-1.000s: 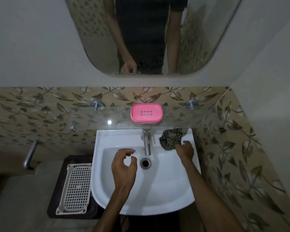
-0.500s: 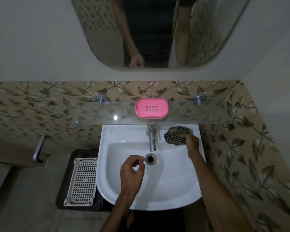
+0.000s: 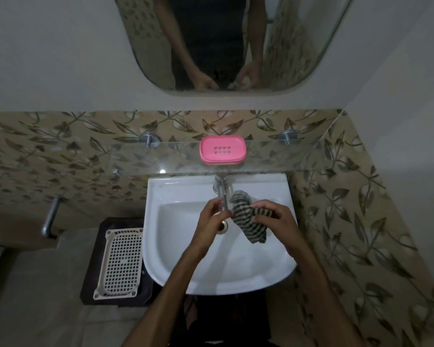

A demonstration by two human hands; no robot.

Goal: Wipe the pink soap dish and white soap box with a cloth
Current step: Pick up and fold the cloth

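Head view over a white wash basin [image 3: 211,271]. The right hand [image 3: 277,221] grips a checked cloth [image 3: 248,219], its fingers curled over the cloth's upper right portion; the loose end of the cloth hangs down into the bowl. The left hand [image 3: 212,219] meets the cloth at its left edge, fingers bent and thumb close to the fabric, apparently pinching it, though motion blur leaves the exact contact uncertain. Both hands are above the bowl, in front of the chrome tap [image 3: 220,187] and over the drain [image 3: 223,225], which is partly hidden. The pink soap dish [image 3: 222,149] sits on the glass shelf [image 3: 273,159] directly above the tap, well apart from both hands and untouched; 2 rows of small holes mark its top. The shelf is carried on 2 round metal mounts against leaf-patterned tiles [image 3: 60,151]. A mirror [image 3: 223,41] above reflects the person's arms. On the floor to the left of the basin lies a cream perforated plastic tray [image 3: 120,261] on a dark mat [image 3: 103,246]; a metal pipe [image 3: 51,215] projects from the wall
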